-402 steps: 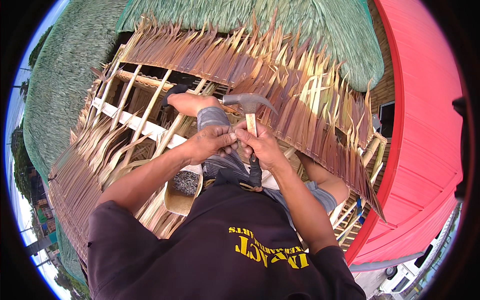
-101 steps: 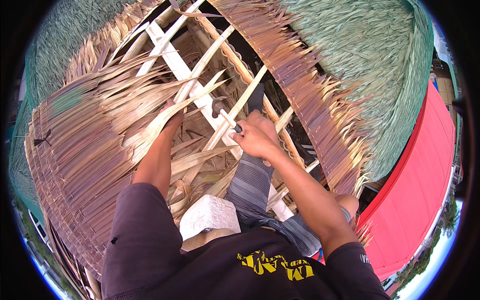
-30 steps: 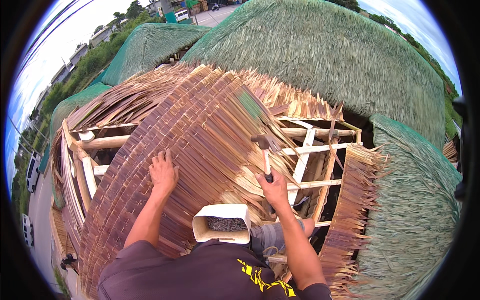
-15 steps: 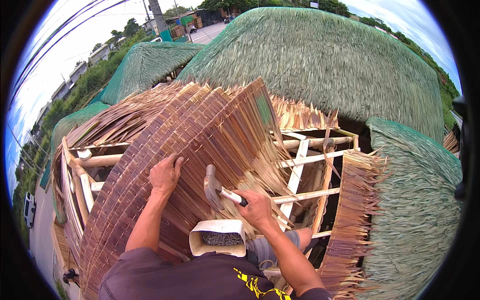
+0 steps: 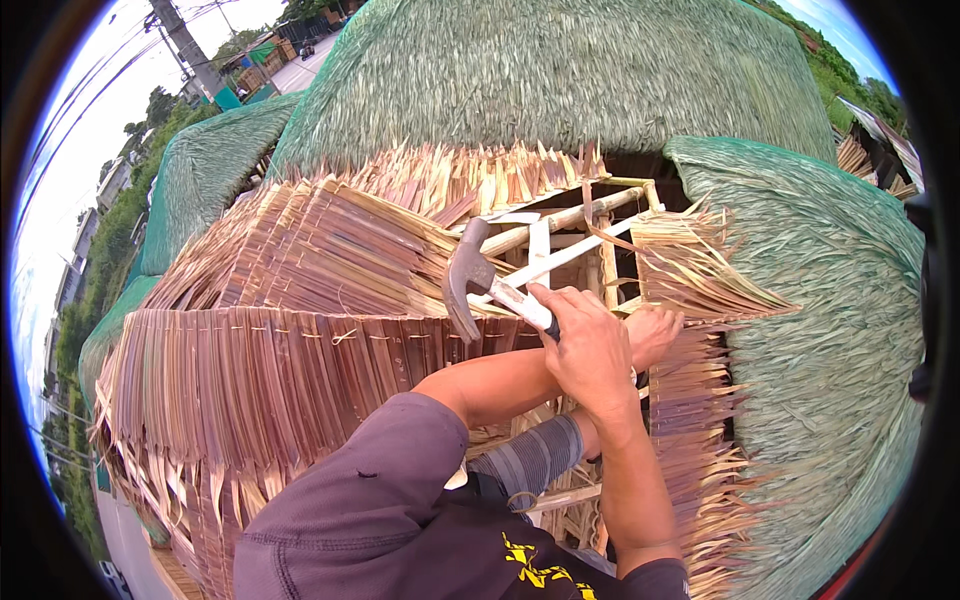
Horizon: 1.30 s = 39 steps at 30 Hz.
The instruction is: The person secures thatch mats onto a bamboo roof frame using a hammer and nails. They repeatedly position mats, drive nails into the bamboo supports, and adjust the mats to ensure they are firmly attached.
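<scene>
- Large thatched roof (image 5: 560,80), grey-green: we are seeing it filling the top of the view.
- Second thatched roof (image 5: 810,270), grey-green: we are noting it sloping down at the right.
- Brown leaf panel (image 5: 250,380): we are finding it spreading across the left, its stitched edge running along the top, its paler tips hanging below.
- Brown leaf strip (image 5: 690,430): it is lying beside the second roof, its tips fanning out to the right.
- Pale roof poles (image 5: 575,253): they are crossing one another between panel and strip.
- Dark sleeve (image 5: 350,480): it is covering the upper left arm.
- Claw hammer (image 5: 470,272), metal-headed, black-gripped: we are seeing it tilting in the right hand, its head pointing leftward.
- Right hand (image 5: 588,350): it is clenching the hammer's grip.
- Left hand (image 5: 655,335): it is reaching across beneath the right wrist, near the strip; whether it is grasping anything, we are not managing to tell.
</scene>
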### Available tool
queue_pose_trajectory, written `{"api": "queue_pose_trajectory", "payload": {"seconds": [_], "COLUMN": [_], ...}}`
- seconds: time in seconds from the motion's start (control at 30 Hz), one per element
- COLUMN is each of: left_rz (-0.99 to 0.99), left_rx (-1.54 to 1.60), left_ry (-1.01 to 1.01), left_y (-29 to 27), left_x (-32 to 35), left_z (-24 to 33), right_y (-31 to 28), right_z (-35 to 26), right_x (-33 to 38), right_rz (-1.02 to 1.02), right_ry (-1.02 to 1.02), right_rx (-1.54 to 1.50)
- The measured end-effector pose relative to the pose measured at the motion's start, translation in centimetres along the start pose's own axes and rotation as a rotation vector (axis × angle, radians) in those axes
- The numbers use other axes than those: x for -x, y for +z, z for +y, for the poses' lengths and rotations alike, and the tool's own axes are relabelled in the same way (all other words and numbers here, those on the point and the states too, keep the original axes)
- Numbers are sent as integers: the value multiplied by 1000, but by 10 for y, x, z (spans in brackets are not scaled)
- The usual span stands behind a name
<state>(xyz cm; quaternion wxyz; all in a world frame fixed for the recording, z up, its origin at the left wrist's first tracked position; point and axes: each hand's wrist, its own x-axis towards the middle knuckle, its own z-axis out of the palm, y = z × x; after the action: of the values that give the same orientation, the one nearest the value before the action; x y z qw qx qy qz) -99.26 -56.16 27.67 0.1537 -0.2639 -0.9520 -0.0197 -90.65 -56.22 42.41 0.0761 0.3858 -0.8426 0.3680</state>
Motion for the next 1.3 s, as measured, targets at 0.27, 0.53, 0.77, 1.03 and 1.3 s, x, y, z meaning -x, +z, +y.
{"api": "queue_pose_trajectory", "payload": {"seconds": [0.27, 0.53, 0.77, 1.03, 1.3], "left_rz": [-198, -175, -1103, -640, -725], "left_rx": [254, 1229, 444, 128, 277], "left_ry": [356, 303, -279, -153, -228], "left_y": [2, -40, -189, -101, -126], "left_x": [65, 192, 388, 455, 433], "left_z": [139, 78, -61, 14, 24], "right_y": [86, 93, 87, 109, 113], "right_z": [-15, 9, -23, -40, -50], "right_x": [1, 19, 43, 89, 108], "right_rz": [-650, -224, 9, 44, 150], "right_ry": [-46, 243, 578, 521, 421], "right_rx": [156, 178, 23, 21, 20]}}
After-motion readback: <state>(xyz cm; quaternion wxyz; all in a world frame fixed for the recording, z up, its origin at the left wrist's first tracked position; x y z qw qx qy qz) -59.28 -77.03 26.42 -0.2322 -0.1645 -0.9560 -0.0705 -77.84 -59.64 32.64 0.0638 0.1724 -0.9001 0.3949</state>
